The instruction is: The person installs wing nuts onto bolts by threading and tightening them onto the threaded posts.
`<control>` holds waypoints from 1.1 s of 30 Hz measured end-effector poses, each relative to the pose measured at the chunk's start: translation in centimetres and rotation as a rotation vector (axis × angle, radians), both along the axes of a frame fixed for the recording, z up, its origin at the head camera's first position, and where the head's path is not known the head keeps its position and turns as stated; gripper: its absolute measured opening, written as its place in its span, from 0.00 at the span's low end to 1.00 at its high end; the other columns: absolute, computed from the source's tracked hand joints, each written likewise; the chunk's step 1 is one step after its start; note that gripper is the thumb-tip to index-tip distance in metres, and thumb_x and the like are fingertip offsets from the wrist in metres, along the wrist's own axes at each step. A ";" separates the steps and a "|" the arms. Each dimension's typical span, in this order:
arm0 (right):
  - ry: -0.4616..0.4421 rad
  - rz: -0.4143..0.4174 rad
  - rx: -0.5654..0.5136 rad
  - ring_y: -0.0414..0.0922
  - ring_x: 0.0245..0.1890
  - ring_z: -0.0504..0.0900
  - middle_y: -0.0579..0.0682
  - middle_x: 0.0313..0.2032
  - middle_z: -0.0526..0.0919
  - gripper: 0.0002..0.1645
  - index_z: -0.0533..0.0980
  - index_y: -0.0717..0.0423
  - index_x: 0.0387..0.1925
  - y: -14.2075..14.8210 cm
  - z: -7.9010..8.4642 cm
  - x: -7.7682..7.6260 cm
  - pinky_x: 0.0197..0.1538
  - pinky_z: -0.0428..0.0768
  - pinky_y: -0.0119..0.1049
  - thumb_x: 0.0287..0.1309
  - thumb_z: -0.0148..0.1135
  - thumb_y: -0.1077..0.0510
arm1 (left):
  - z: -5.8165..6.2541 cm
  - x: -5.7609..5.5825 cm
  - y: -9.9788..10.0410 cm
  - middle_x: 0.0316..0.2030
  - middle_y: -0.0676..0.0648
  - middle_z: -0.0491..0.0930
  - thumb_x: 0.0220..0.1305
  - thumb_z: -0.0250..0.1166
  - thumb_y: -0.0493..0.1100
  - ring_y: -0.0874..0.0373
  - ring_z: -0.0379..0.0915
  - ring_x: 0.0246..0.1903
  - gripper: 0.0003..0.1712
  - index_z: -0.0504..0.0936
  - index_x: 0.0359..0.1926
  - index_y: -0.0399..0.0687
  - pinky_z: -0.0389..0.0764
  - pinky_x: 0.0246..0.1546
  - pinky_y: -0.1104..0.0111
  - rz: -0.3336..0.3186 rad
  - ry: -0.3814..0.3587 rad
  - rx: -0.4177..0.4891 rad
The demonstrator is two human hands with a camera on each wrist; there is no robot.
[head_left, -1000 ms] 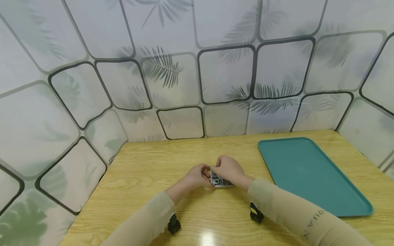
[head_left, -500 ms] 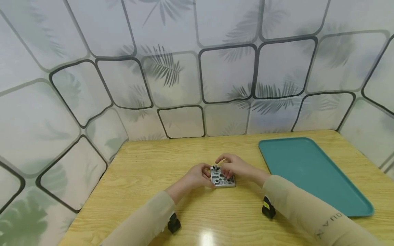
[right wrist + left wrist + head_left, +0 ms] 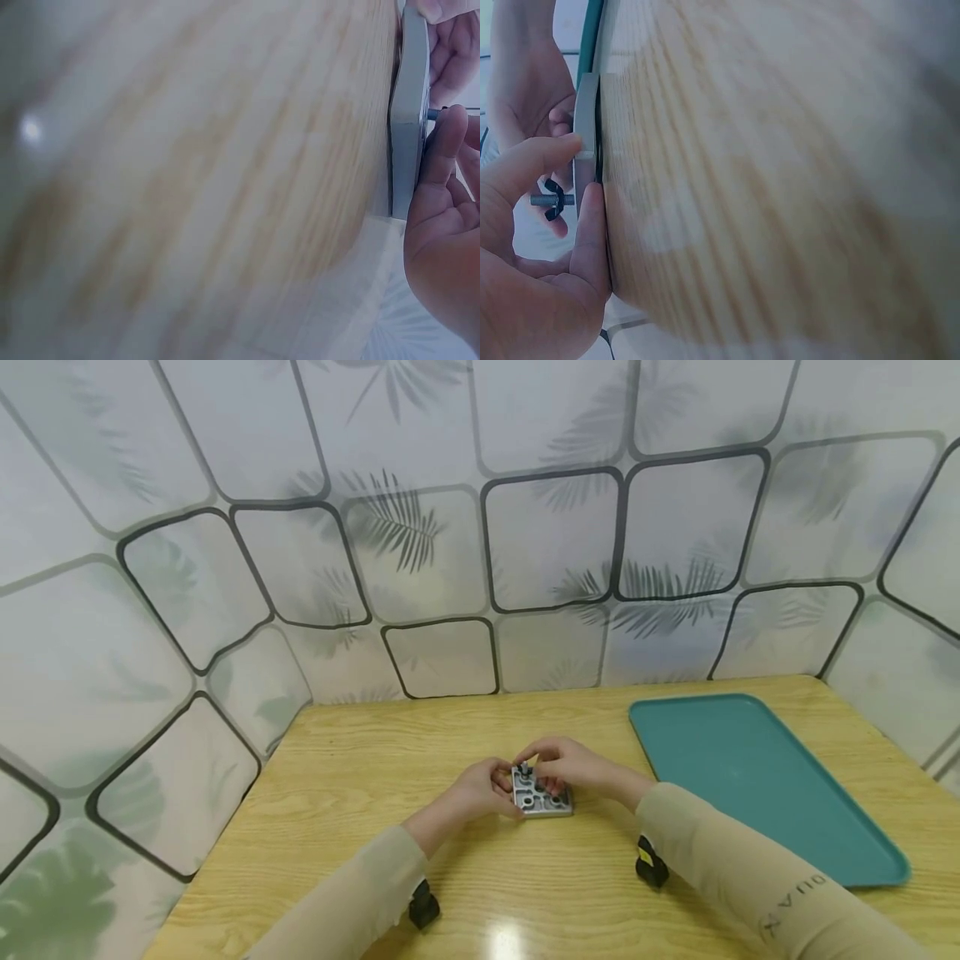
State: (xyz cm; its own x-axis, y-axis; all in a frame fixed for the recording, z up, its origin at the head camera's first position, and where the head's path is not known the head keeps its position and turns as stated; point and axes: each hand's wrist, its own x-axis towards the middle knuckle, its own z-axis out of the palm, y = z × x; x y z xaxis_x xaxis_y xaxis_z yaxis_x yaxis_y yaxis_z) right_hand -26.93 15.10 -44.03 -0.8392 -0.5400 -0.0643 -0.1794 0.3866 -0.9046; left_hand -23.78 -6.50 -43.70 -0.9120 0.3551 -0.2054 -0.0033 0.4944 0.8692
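A square silver metal plate (image 3: 546, 812) with holes and raised ribs lies on the wooden table. My left hand (image 3: 480, 789) grips its left edge, thumb and fingers along the side. From the plate's far left corner rises a threaded bolt (image 3: 538, 200) carrying a black wing nut (image 3: 553, 202). My right hand (image 3: 577, 766) is over the plate, index fingertip right at the wing nut and the other fingers bent above the holes. In the left wrist view the nut shows between spread fingers. The right wrist view has my thumb overlapping the bolt beside the plate's edge (image 3: 407, 142).
On the right of the table (image 3: 360, 777) lies a teal tray (image 3: 750, 777) with a low rim. A patterned curtain or wall covering (image 3: 547, 543) stands behind the table and along its sides. Black straps with camera units hang at both wrists.
My right hand covered the bolt's corner, then drew back to the right, uncovering the wing nut. Its index finger has since come back to the nut. My left hand and the plate stay put.
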 end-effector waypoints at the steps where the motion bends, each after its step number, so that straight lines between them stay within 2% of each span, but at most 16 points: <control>1: 0.000 0.003 0.001 0.39 0.23 0.76 0.50 0.29 0.80 0.24 0.80 0.65 0.63 0.0 0.0 0.0 0.29 0.77 0.30 0.68 0.55 0.67 | 0.0 0.0 0.0 0.44 0.44 0.80 0.51 0.80 0.29 0.57 0.78 0.40 0.43 0.72 0.69 0.32 0.81 0.44 0.69 0.001 0.002 -0.004; 9: -0.023 0.001 -0.002 0.38 0.24 0.75 0.52 0.33 0.83 0.25 0.79 0.67 0.64 0.0 0.0 0.0 0.29 0.77 0.30 0.68 0.56 0.66 | 0.0 0.0 0.0 0.44 0.43 0.80 0.52 0.80 0.29 0.57 0.77 0.40 0.44 0.72 0.69 0.32 0.80 0.44 0.69 -0.003 0.009 -0.013; 16: 0.024 -0.029 0.021 0.37 0.22 0.76 0.48 0.26 0.81 0.21 0.80 0.69 0.59 -0.4 0.2 0.3 0.30 0.79 0.30 0.67 0.63 0.64 | 0.1 0.1 0.0 0.44 0.43 0.80 0.52 0.80 0.29 0.57 0.78 0.40 0.42 0.73 0.68 0.32 0.80 0.43 0.71 -0.009 0.010 -0.001; 19: 0.061 -0.090 0.044 0.37 0.20 0.75 0.46 0.24 0.80 0.17 0.81 0.68 0.53 -0.8 0.0 0.6 0.29 0.79 0.31 0.67 0.66 0.63 | 0.1 0.1 0.0 0.43 0.43 0.80 0.52 0.79 0.29 0.57 0.78 0.39 0.42 0.73 0.68 0.32 0.79 0.42 0.71 -0.009 0.007 0.006; 26: 0.124 -0.318 0.181 0.39 0.18 0.74 0.45 0.21 0.77 0.10 0.82 0.59 0.41 -2.5 -0.3 1.3 0.26 0.76 0.31 0.66 0.70 0.56 | 0.0 0.1 -0.2 0.44 0.43 0.80 0.53 0.79 0.29 0.57 0.78 0.39 0.43 0.72 0.70 0.32 0.82 0.44 0.68 -0.023 0.006 0.005; 33: 0.231 -0.441 0.371 0.42 0.25 0.75 0.48 0.26 0.81 0.15 0.79 0.54 0.31 -3.9 0.2 2.0 0.30 0.71 0.32 0.67 0.71 0.48 | -0.1 0.0 -0.2 0.44 0.44 0.80 0.53 0.80 0.30 0.58 0.78 0.39 0.43 0.72 0.69 0.32 0.81 0.45 0.68 -0.024 0.020 -0.010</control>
State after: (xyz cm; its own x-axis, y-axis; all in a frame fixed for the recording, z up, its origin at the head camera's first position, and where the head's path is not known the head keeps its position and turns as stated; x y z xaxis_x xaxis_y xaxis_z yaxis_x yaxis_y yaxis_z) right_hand -24.91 11.16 -43.82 -0.9929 -0.1152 0.0282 -0.1056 0.7503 -0.6527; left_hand -23.81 -6.66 -43.79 -0.9071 0.3752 -0.1907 0.0266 0.5032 0.8638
